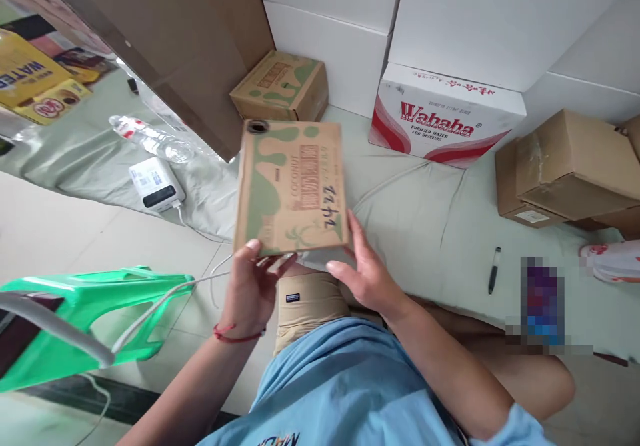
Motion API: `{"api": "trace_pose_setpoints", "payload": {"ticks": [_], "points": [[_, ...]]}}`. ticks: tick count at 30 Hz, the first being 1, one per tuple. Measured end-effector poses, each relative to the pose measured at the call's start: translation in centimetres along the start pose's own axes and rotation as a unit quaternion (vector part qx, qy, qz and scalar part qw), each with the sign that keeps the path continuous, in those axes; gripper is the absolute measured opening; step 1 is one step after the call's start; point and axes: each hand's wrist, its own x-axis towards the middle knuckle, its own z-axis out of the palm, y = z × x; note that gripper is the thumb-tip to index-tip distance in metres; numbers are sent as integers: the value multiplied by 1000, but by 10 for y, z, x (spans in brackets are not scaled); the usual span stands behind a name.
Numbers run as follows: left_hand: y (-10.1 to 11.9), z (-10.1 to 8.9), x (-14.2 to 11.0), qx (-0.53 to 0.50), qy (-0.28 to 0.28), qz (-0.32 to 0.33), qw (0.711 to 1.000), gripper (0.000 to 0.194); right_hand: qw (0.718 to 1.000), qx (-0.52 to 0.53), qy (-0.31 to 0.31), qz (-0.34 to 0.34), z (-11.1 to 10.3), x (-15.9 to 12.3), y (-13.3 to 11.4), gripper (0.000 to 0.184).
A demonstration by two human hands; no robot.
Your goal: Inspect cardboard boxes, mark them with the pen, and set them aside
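Note:
A brown cardboard box [295, 186] with green printing, the word COCONUT and handwritten digits is raised in front of me, tilted so its large printed face shows. My left hand [253, 286] is closed on its lower left corner, thumb on the face and fingers underneath. At the lower right edge, my right hand [367, 269] supports the box with its fingers against the side and bottom; its thumb stands away from the cardboard. A dark round spot [258, 127] marks the box's upper left corner. Part of the fingers is hidden behind the box.
Behind it sits a similar carton [280, 86]. A Wahaha water box [440, 119] stands against the wall, with plain cartons [575, 166] at right. A pen [495, 271] lies on the cloth. Left are a plastic bottle [153, 141], a white device [156, 183] and a green stool [100, 313].

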Motion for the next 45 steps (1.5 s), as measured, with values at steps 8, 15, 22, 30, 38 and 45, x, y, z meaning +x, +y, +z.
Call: {"api": "trace_pose_setpoints", "payload": {"ticks": [8,15,22,30,38,45], "points": [[43,-18,85,-32,125,140,982,26,994,-36,-96,-27,56,71,19,93],[24,0,109,37,144,100,984,27,997,-7,-74,35,31,38,37,44],[12,1,105,104,111,166,974,24,993,3,101,56,-54,-34,44,34],[-72,4,51,384,-102,477,784,24,660,-370,652,52,-300,-76,-15,89],[-125,46,55,564,-210,504,620,25,642,-413,584,277,-355,-16,-74,156],[-127,47,48,618,-229,491,571,32,649,-403,576,290,-358,-13,-64,152]]}}
